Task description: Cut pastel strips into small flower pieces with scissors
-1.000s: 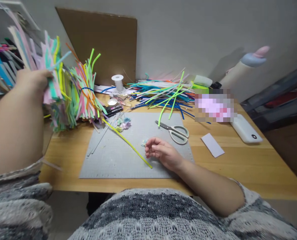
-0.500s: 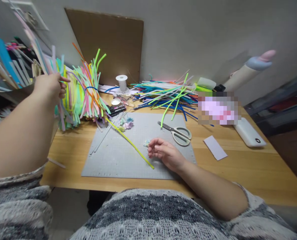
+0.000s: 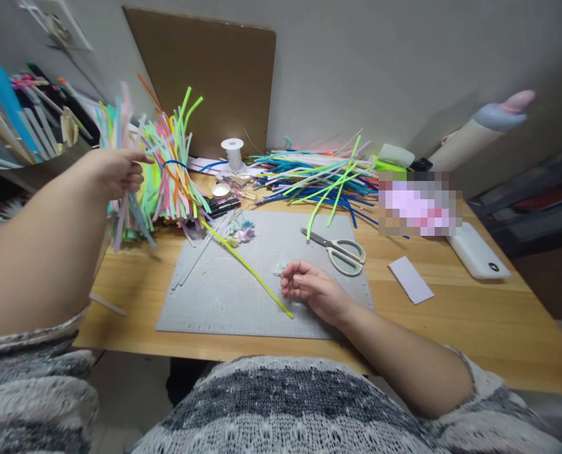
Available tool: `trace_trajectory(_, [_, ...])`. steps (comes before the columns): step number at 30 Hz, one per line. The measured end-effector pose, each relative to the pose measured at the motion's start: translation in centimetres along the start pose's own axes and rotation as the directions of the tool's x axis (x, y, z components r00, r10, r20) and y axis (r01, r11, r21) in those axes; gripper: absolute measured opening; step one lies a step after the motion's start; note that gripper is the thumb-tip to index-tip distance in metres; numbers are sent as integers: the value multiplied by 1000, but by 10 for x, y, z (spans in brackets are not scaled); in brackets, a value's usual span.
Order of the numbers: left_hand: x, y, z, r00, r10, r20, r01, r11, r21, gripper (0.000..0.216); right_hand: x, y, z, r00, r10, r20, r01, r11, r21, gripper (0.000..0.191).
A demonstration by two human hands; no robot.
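Pipe-cleaner bundle (image 3: 167, 180), blurred, prob. pinched by L hand (image 3: 115, 171); R hand (image 3: 312, 291) curled, grip unclear.

Left arm (image 3: 40, 252) is stretched way out to the left and up, bare to the elbow. Left hand (image 3: 118, 171) has its index finger poking forward, the others loosely curled. Right forearm (image 3: 404, 359) lies low. Right hand (image 3: 312, 290) rests knuckles up, fingers softly curled under, not squeezing.

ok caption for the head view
Left hand grips a bundle of pastel craft strips; right hand rests on grey mat.
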State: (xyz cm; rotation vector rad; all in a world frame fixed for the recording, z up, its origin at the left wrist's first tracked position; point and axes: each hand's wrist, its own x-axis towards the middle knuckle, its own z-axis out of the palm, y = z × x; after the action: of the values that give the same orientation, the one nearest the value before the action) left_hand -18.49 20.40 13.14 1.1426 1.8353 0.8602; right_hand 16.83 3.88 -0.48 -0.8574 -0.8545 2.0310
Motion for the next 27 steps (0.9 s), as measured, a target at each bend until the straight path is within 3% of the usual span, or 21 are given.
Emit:
trace_trajectory(4, [-3,-3,17,999,23,32,-18,990,-141,26,0,1,0,1000,-1,6,1,1000,-4,19])
trace_trajectory(7, [-6,-3,29,984,18,178,23,975,-223,7,0,1,0,1000,2,-2,-2,1000,-2,19])
trace_trajectory(11, [-9,-2,36,945,-30,326,132,946,-296,14,-1,-1,2,1000,15,-16,-15,1000,3,19])
trace_trajectory(17, [-23,2,40,943,-18,331,129,940,-316,22,-1,0,2,1000,13,-6,-13,1000,-7,18])
trace_trajectory(19, [-37,3,46,924,1,382,137,932,-334,26,-1,0,1,1000,15,10,-15,1000,-15,18])
trace_trajectory(21, [-56,3,56,859,52,509,171,908,-382,30,-1,0,2,999,14,43,-14,1000,-22,19])
trace_trajectory(24, [-88,-1,78,695,190,694,204,873,-443,34,-3,-4,7,995,-21,97,26,999,-47,21])
trace_trajectory(26, [-106,-5,97,591,281,756,178,869,-462,37,-4,-11,14,991,-94,101,104,989,-102,20])
trace_trajectory(27, [-113,-6,106,568,308,763,157,870,-468,36,-5,-16,19,985,-144,92,156,978,-141,19])
